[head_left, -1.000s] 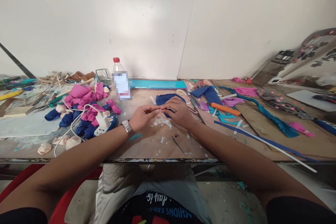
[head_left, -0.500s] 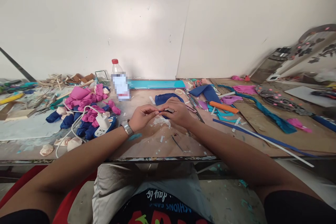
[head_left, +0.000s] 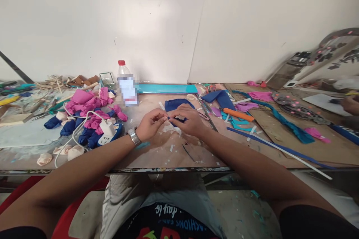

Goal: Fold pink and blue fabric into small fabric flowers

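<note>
My left hand, with a metal watch on its wrist, pinches one end of a strip of blue fabric between thumb and fingertips. Close beside it, my right hand has its thumb and fingers closed on the same cloth. The fabric spreads out behind the right hand and shows again as a small fold under its thumb. My fingers hide much of the gripped part. Just below the hands, a crumpled whitish scrap lies on the table.
To the left, pink and blue fabric rosettes crowd a corded power strip. Behind stands a red-capped bottle by a turquoise strip. On the right lie an orange-handled tool, scissors and a white stick. Another person's hand shows far right.
My fingertips have drawn slightly apart, and more blue fabric shows between and under them. Another person's hand has come into view at the far right. The view has shifted slightly.
</note>
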`<state>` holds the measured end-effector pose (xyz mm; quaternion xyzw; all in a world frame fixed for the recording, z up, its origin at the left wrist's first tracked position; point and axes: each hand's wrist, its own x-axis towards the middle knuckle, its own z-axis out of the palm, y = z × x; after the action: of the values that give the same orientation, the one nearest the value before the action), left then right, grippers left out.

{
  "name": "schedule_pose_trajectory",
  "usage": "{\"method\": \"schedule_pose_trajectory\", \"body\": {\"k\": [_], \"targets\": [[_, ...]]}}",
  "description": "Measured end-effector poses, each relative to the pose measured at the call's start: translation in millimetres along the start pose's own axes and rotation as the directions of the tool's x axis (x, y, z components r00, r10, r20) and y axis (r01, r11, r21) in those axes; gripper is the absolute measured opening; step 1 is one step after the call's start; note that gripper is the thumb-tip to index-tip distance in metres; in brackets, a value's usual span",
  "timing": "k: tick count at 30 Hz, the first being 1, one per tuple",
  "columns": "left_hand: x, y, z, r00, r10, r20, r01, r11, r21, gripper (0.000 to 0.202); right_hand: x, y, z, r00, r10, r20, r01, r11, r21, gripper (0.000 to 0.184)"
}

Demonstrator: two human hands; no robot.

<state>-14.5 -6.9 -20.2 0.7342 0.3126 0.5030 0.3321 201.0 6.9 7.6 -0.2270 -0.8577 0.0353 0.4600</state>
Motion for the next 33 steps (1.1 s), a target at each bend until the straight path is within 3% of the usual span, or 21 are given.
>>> {"method": "schedule_pose_trajectory", "body": {"k": [5,10,19,25,33], "targets": [[2,9,-2.2,0.996,0.083,-0.034,-0.077,0.986,0.146,0.027,1,-1,0,0.999,-0.034,0.031,0.035,0.999,-0.007,0.008],[1,17,-1.0,0.99,0.118,-0.078,-0.102,0.978,0.183,0.026,1,-3,0,0.998,-0.035,0.044,0.035,0.999,-0.007,0.006],[2,17,-1.8,0.997,0.054,-0.05,-0.048,0.991,0.126,0.024,-3,2,2,0.999,0.034,0.034,-0.034,0.999,-0.006,0.009],[1,16,-1.6,0.996,0.046,-0.072,-0.036,0.99,0.139,0.027,-5,1,2,0.986,0.166,0.002,-0.166,0.986,-0.021,0.012],[2,6,-2.2,0.997,-0.073,-0.037,0.073,0.997,-0.002,0.033,-2,-3,-1,0.992,0.114,0.053,-0.113,0.993,-0.018,0.01]]}}
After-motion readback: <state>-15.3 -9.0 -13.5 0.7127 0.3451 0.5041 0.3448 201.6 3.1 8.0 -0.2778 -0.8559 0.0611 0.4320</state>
